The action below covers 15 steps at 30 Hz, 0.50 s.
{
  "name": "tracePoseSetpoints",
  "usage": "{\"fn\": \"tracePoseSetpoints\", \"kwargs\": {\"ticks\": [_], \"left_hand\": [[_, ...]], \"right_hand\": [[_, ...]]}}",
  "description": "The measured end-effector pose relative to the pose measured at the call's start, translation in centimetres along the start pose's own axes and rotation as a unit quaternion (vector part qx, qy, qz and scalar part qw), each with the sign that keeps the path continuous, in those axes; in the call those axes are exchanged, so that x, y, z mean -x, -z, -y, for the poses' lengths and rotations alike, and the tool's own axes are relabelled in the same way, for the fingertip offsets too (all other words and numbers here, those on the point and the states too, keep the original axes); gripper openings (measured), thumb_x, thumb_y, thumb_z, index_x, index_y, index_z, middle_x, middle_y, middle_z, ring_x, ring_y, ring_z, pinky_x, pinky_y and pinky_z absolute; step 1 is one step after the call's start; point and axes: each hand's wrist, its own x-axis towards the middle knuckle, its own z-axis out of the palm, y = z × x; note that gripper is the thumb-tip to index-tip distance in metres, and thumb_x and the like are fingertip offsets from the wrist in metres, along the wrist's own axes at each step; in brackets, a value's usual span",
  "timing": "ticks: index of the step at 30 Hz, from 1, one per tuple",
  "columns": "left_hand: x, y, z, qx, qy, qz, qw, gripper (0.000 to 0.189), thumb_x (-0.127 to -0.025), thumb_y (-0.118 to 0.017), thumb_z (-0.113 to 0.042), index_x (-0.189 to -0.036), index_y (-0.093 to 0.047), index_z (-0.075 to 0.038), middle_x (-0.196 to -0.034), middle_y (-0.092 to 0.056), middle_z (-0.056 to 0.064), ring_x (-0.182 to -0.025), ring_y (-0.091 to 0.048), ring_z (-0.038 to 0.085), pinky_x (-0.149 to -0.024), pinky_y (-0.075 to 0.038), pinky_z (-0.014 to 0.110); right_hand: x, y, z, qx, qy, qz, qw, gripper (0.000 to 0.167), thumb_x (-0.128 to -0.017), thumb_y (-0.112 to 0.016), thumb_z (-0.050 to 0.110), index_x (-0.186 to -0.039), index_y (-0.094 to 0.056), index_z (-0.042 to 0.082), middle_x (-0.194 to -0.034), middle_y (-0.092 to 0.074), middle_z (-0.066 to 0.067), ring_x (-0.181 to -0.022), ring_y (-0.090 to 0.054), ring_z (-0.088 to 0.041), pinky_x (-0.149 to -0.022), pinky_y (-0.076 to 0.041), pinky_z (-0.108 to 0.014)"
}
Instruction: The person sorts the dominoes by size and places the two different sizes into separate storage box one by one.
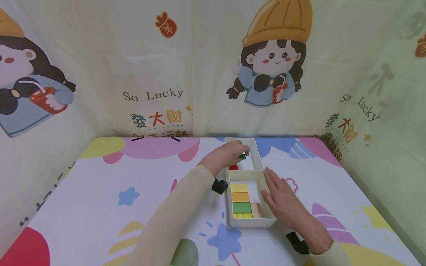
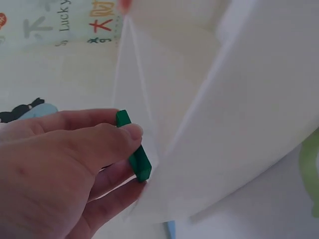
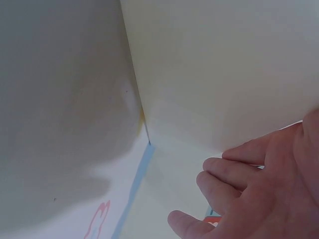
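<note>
My left hand reaches over the far section of a white box and pinches a green block between thumb and fingers. In the left wrist view the block is small and slim, held close by the box's white wall. A red block lies in the far section, partly covered by that hand. My right hand has its fingers extended along the right side of the box, near the divider. In the right wrist view its fingertips lie close to a white wall.
The near section holds a pale yellow block, an orange block, a larger green block, a yellow piece and a tan block. A patterned cloth covers the table, with a printed curtain behind.
</note>
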Motion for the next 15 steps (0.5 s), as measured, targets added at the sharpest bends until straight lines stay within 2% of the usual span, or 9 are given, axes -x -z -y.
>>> {"fn": "tracePoseSetpoints", "kwargs": {"ticks": [4,7,12,15], "left_hand": [[-0.6,-0.6,0.3,0.013,0.014,0.018,0.9997,0.030,-0.096,-0.064,-0.011,-0.126,-0.063,-0.016,-0.118,-0.060,0.003,-0.105,-0.054,0.014,-0.093,-0.051,0.023],[-0.9,-0.9,0.6,0.006,0.019,0.020,0.9996,0.030,-0.096,-0.063,-0.009,-0.126,-0.064,-0.015,-0.119,-0.060,0.003,-0.105,-0.054,0.015,-0.093,-0.051,0.024],[-0.9,-1.2,0.6,-0.026,0.013,0.006,0.9996,0.028,-0.096,-0.061,-0.003,-0.121,-0.066,-0.014,-0.116,-0.062,0.003,-0.102,-0.056,0.015,-0.091,-0.050,0.023],[-0.9,-1.3,0.4,-0.056,0.008,-0.013,0.9983,0.023,-0.094,-0.061,0.000,-0.111,-0.069,-0.013,-0.108,-0.065,0.004,-0.096,-0.056,0.015,-0.085,-0.049,0.022]], "right_hand": [[0.0,0.0,0.0,-0.002,0.001,-0.001,1.0000,0.066,-0.102,-0.051,0.027,-0.155,-0.023,-0.001,-0.163,-0.023,-0.019,-0.147,-0.028,-0.040,-0.116,-0.023,-0.063],[0.1,0.0,0.0,-0.004,0.000,0.001,1.0000,0.067,-0.102,-0.052,0.026,-0.155,-0.023,-0.001,-0.163,-0.023,-0.019,-0.147,-0.028,-0.040,-0.116,-0.023,-0.063],[0.1,0.1,0.1,-0.005,-0.002,-0.001,1.0000,0.067,-0.102,-0.051,0.027,-0.156,-0.022,0.001,-0.163,-0.023,-0.018,-0.148,-0.027,-0.039,-0.117,-0.023,-0.063],[0.1,0.2,0.0,-0.005,0.004,-0.008,0.9999,0.065,-0.103,-0.050,0.027,-0.155,-0.023,0.000,-0.163,-0.023,-0.018,-0.147,-0.028,-0.040,-0.117,-0.024,-0.062]]}}
